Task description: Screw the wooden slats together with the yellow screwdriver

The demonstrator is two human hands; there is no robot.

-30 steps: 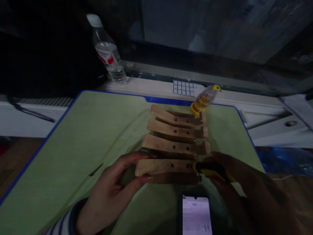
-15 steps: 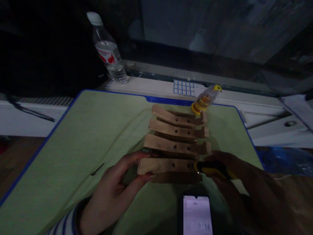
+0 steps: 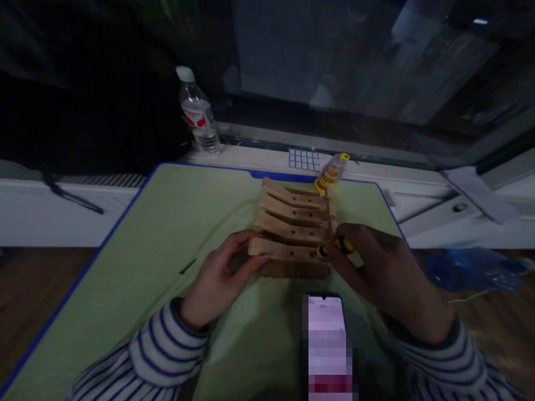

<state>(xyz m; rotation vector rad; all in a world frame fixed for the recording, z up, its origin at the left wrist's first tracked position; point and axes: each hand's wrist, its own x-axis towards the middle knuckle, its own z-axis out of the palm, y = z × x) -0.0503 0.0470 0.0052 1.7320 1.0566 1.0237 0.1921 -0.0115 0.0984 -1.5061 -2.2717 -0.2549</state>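
Observation:
Several curved wooden pieces (image 3: pixel 278 221), each with two dark holes, form a row on a wooden base (image 3: pixel 295 270) in the middle of the table. My left hand (image 3: pixel 221 281) pinches the left end of the nearest wooden piece (image 3: pixel 273 248) between thumb and fingers. In my right hand (image 3: pixel 378 270) is a yellow and black screwdriver (image 3: pixel 343 244), its front end at the right-hand hole of that same piece. The screwdriver's tip and whatever sits in the hole cannot be made out. A thin dark screw-like piece (image 3: pixel 188 266) lies left of my left hand.
A phone (image 3: pixel 328 340) lies on the green, blue-edged table (image 3: pixel 167 217) in front of the wooden pieces. Behind them stands a yellow-capped bottle (image 3: pixel 330 175). A water bottle (image 3: pixel 200 122) stands on the white sill (image 3: pixel 251 156). Blue plastic (image 3: pixel 468 270) lies right of the table.
The view has drawn back, so the table and both sleeves show more. The screwdriver handle now points more up to the right. My left hand keeps its hold on the nearest piece.

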